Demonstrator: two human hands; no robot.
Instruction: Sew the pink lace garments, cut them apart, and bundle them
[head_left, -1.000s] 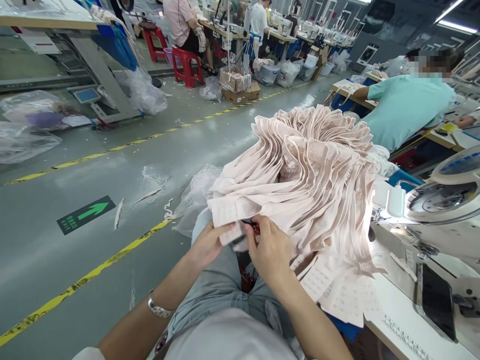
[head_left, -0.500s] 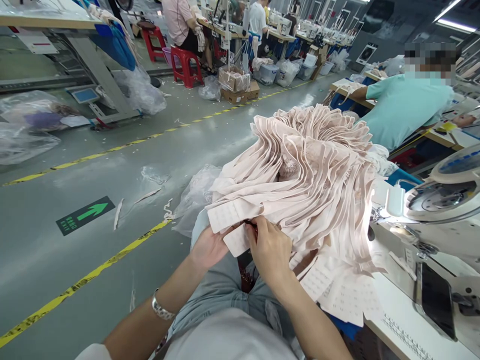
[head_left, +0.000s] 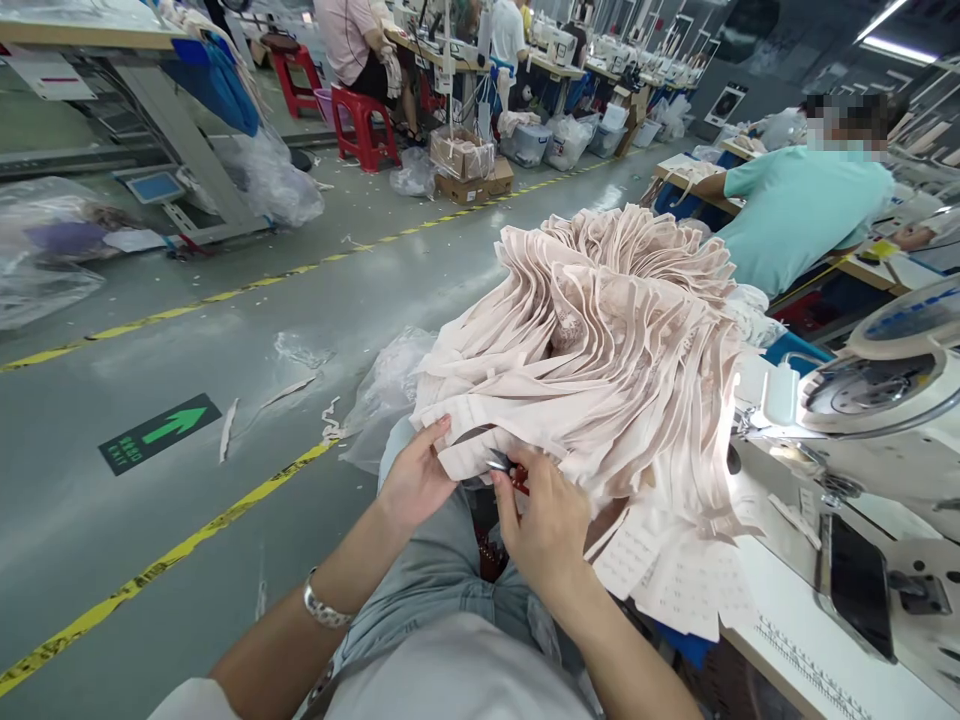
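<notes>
From my seat, I see a white desk (head_left: pixel 795 612) to the right of the cloth pile (head_left: pixel 600 330), ruler marks printed near its front edge. The pile's loose lower ends lie over that edge. A sewing machine (head_left: pixel 922 420) stands right of the pile, with a phone (head_left: pixel 859 585) lying close to its base. Left of the pile I see grey floor (head_left: pixel 262 310) bearing a green arrow sign (head_left: pixel 160 434), yellow tape (head_left: pixel 225 522) and a thin scrap (head_left: pixel 229 430). Beyond the pile, a red stool (head_left: pixel 360 98) and a cardboard box (head_left: pixel 476 187) stand on the floor.
</notes>
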